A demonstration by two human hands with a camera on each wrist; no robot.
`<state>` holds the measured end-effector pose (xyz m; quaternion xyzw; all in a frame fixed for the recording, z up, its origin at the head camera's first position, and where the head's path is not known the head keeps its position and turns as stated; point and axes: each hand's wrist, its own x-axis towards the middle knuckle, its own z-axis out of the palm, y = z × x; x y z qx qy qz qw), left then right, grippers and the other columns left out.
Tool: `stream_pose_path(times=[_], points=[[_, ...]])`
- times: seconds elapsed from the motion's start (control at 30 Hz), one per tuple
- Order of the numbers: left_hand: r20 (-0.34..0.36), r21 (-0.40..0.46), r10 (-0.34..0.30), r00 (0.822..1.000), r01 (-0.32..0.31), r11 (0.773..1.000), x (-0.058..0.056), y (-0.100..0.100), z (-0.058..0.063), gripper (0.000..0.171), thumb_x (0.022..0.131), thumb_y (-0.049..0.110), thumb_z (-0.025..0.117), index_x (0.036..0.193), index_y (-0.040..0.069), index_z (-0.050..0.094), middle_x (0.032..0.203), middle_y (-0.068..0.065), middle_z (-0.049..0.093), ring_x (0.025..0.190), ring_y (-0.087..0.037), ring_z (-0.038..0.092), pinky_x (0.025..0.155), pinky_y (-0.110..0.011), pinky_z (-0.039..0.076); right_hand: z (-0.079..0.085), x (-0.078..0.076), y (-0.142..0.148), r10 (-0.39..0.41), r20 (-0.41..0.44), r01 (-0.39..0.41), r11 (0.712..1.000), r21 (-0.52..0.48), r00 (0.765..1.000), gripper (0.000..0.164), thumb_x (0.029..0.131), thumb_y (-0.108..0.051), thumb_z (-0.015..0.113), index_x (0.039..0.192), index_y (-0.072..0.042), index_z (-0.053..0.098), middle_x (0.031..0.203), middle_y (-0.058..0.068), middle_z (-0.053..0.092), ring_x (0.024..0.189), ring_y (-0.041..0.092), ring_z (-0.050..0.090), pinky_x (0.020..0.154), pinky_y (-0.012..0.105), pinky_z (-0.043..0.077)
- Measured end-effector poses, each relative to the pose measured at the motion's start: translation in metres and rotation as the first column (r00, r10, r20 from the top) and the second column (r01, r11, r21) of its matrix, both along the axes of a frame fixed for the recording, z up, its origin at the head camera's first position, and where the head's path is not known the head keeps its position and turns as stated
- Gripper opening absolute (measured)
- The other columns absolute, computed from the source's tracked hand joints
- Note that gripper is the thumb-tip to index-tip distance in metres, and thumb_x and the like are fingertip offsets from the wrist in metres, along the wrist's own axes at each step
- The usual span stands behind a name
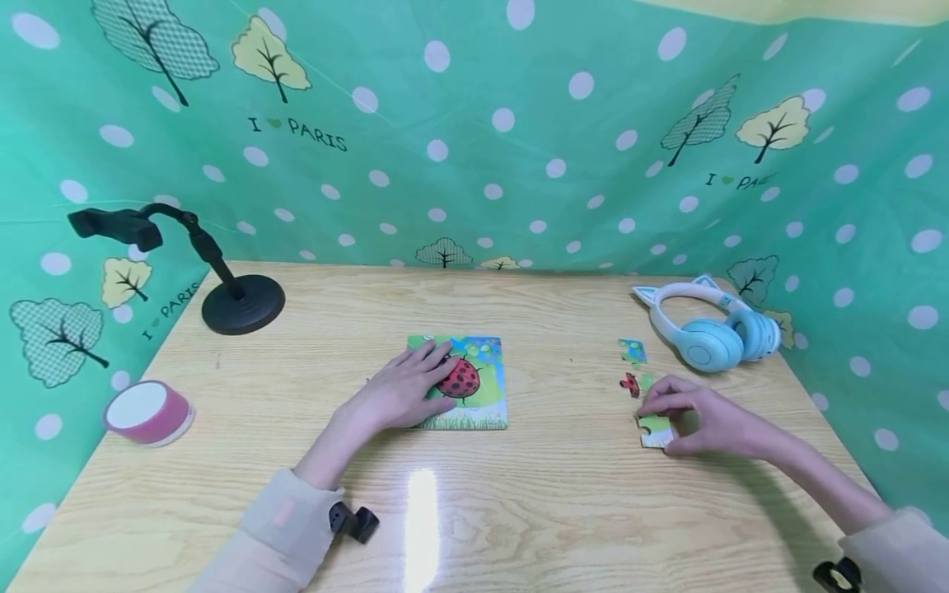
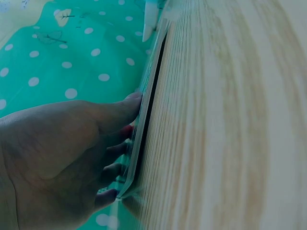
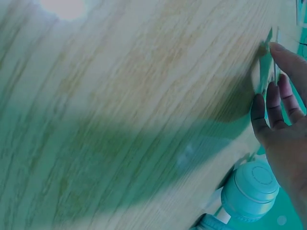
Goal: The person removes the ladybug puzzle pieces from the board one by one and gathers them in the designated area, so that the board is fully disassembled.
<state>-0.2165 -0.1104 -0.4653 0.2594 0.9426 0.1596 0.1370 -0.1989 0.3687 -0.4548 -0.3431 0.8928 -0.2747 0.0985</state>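
Observation:
A ladybug picture puzzle board (image 1: 485, 412) lies flat on the table, its left side hidden under my left hand (image 1: 404, 387). That hand rests on it with the fingers spread; in the left wrist view the thumb and fingertips touch the thin board (image 2: 144, 129) seen edge-on. To the right, my right hand (image 1: 704, 416) pinches a green and white puzzle piece (image 1: 656, 439) between thumb and fingers, partly covering it. Just beyond lie a small red puzzle piece (image 1: 630, 385) and a blue-green piece (image 1: 633, 351). In the right wrist view the fingers surround the piece's edge.
Blue cat-ear headphones (image 1: 710, 344) lie behind my right hand. At the back left stands a black stand (image 1: 243, 305) with a bent neck. A pink round container with a white top (image 1: 148, 413) is near the left edge. A green dotted cloth (image 1: 474, 189) hangs behind the table.

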Motion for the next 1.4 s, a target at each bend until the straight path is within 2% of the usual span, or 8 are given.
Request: stream_pose_path(times=[0.17, 0.5, 0.67, 0.8, 1.0, 1.2, 1.4], points=[[0.004, -0.002, 0.002, 1.000, -0.002, 1.000, 0.000, -0.001, -0.001, 0.070, 0.104, 0.047, 0.055, 0.162, 0.013, 0.034, 0.174, -0.009, 0.017, 0.163, -0.035, 0.011, 0.132, -0.057, 0.015, -0.002, 0.001, -0.001, -0.022, 0.015, 0.022, 0.999, 0.034, 1.000, 0.050, 0.073, -0.017, 0.092, 0.121, -0.019, 0.076, 0.125, 0.002, 0.062, 0.112, -0.006, 0.051, 0.093, 0.008, 0.043], [0.004, 0.002, 0.005, 1.000, -0.005, 1.000, 0.000, -0.001, -0.002, 0.070, 0.104, 0.046, 0.056, 0.161, 0.013, 0.034, 0.174, -0.009, 0.017, 0.163, -0.035, 0.011, 0.132, -0.056, 0.015, -0.004, 0.000, 0.000, -0.008, 0.013, 0.008, 1.000, 0.006, 1.000, 0.050, 0.072, -0.016, 0.092, 0.120, -0.017, 0.077, 0.122, 0.002, 0.062, 0.111, -0.005, 0.052, 0.092, 0.007, 0.042], [0.006, 0.005, 0.008, 1.000, -0.008, 1.000, -0.001, -0.001, -0.003, 0.071, 0.103, 0.048, 0.056, 0.162, 0.014, 0.034, 0.174, -0.009, 0.016, 0.163, -0.034, 0.010, 0.132, -0.056, 0.014, 0.001, -0.003, 0.000, -0.032, -0.001, 0.032, 0.999, -0.014, 0.999, 0.046, 0.075, -0.016, 0.092, 0.119, -0.016, 0.077, 0.119, 0.002, 0.063, 0.098, 0.005, 0.059, 0.082, 0.016, 0.051], [0.005, 0.003, 0.013, 1.000, -0.013, 1.000, 0.000, -0.001, -0.003, 0.071, 0.103, 0.049, 0.056, 0.162, 0.015, 0.034, 0.174, -0.007, 0.016, 0.163, -0.033, 0.010, 0.133, -0.055, 0.013, 0.010, -0.010, -0.002, -0.091, 0.002, 0.091, 0.995, -0.046, 0.996, 0.037, 0.083, -0.012, 0.085, 0.119, -0.013, 0.076, 0.116, 0.000, 0.064, 0.090, 0.012, 0.060, 0.074, 0.023, 0.055], [-0.008, 0.010, 0.018, 1.000, -0.018, 1.000, 0.000, -0.002, -0.001, 0.072, 0.102, 0.050, 0.058, 0.162, 0.017, 0.035, 0.174, -0.006, 0.019, 0.163, -0.033, 0.012, 0.132, -0.055, 0.015, 0.023, -0.026, -0.017, -0.143, -0.034, 0.137, 0.981, -0.140, 0.989, 0.028, 0.092, -0.002, 0.073, 0.120, -0.004, 0.073, 0.109, 0.007, 0.068, 0.089, 0.006, 0.059, 0.076, 0.018, 0.052], [-0.012, 0.031, 0.041, 0.999, -0.041, 0.999, 0.001, -0.002, 0.000, 0.078, 0.099, 0.050, 0.062, 0.162, 0.015, 0.034, 0.173, -0.006, 0.022, 0.162, -0.032, 0.015, 0.131, -0.057, 0.018, 0.036, -0.043, -0.041, -0.186, 0.013, 0.185, 0.962, -0.200, 0.982, 0.025, 0.099, -0.006, 0.066, 0.123, -0.011, 0.073, 0.109, -0.009, 0.067, 0.094, 0.004, 0.061, 0.084, 0.015, 0.051], [-0.020, 0.044, 0.058, 0.998, -0.057, 0.997, 0.001, 0.001, -0.001, 0.084, 0.096, 0.050, 0.068, 0.162, 0.010, 0.033, 0.172, -0.008, 0.025, 0.161, -0.033, 0.019, 0.130, -0.058, 0.021, 0.045, -0.056, -0.068, -0.213, 0.063, 0.222, 0.924, -0.310, 0.975, 0.026, 0.100, -0.007, 0.064, 0.125, -0.008, 0.072, 0.115, -0.010, 0.068, 0.102, 0.006, 0.064, 0.087, 0.015, 0.053]])
